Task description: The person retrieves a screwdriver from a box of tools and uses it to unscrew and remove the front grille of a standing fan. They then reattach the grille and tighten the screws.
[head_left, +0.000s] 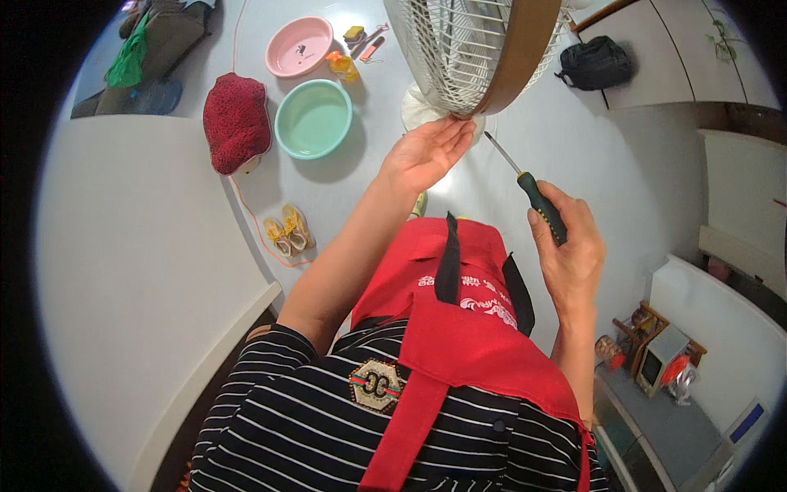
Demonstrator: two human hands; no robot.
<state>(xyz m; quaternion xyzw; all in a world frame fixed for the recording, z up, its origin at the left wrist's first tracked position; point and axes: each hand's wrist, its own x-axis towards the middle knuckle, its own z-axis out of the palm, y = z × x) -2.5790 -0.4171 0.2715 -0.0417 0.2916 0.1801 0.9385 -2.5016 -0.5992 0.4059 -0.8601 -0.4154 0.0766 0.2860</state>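
A standing fan with a white wire cage and a brown rim band rises at the top middle of the head view. My left hand is palm up under the cage's lower edge, fingers stretched out, with the fingertips at the rim. Whether they press on it cannot be told. In my right hand is a screwdriver with a dark green handle. Its shaft points up and left, and its tip stays a little right of my left fingertips, apart from the fan. The fan's pale base is partly hidden behind the cage and hand.
On the floor to the left are a pink basin, a green basin, an orange spray bottle, small tools, a red covered stool and yellow shoes. A black bag rests by the right-hand cabinets.
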